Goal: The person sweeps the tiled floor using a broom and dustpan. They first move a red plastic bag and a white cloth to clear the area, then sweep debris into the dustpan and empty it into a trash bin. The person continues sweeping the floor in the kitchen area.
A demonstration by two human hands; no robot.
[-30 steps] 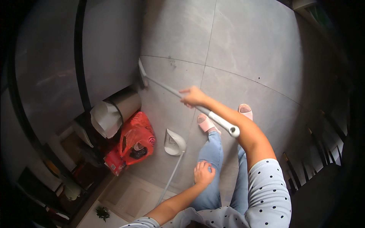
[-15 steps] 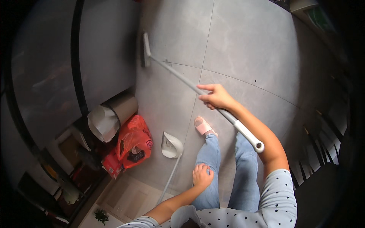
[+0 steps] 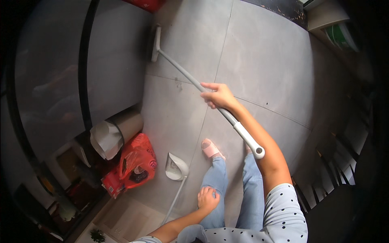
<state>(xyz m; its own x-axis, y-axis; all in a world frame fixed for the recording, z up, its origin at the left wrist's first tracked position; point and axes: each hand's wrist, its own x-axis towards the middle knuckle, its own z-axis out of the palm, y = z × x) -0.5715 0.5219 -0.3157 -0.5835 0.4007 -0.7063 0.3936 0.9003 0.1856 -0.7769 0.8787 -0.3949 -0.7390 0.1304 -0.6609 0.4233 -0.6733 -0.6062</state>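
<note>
My right hand [image 3: 219, 96] is closed around the grey shaft of a broom [image 3: 181, 69], with the forefinger stretched along toward the left. The broom's head lies on the floor at the far left, beside the dark panel's foot. Its white handle end, with a hole in it, passes over my right forearm. On my left thigh, near the knee, rests my left hand [image 3: 208, 198], holding nothing, its fingers laid over the jeans. A white dustpan [image 3: 176, 167] with a long thin handle stands on the floor left of my leg; part of the handle disappears behind my left forearm.
At left stand a bin [image 3: 129, 123] with a pale liner and a red plastic bag [image 3: 139, 162] with things in it. A glossy dark panel [image 3: 115, 60] borders the floor. Dark chair-like slats [image 3: 326, 166] are at right. A red object [image 3: 146, 4] shows at the top.
The broom head has moved farther away along the panel, my right hand with it. My view has shifted, showing more at the top. My left hand stays on my thigh.
</note>
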